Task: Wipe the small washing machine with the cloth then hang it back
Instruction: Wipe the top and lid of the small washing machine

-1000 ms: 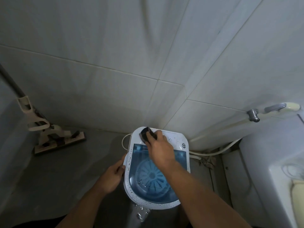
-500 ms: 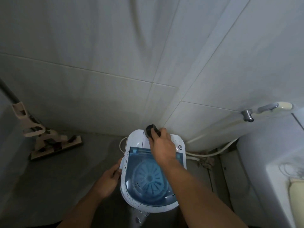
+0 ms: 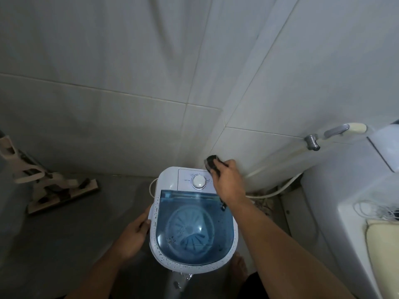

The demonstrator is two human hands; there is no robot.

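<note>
A small white washing machine (image 3: 168, 175) with a blue see-through lid (image 3: 194, 225) stands on the grey floor in the wall corner. A white dial (image 3: 198, 181) sits on its back panel. My right hand (image 3: 228, 182) is closed on a dark bunched cloth (image 3: 212, 162) at the machine's back right corner, next to the dial. My left hand (image 3: 135, 231) grips the machine's left rim. Water drops speckle the white rim.
A mop head (image 3: 62, 190) leans on the floor at the left. A tap (image 3: 313, 142) and a white hose (image 3: 278, 188) run along the right wall. A larger white appliance (image 3: 345, 212) stands at the right. A bare foot (image 3: 238, 268) is near the machine.
My right hand has slid the cloth from the back left of the control panel to its right corner, uncovering the dial. My left hand has stayed on the left rim.
</note>
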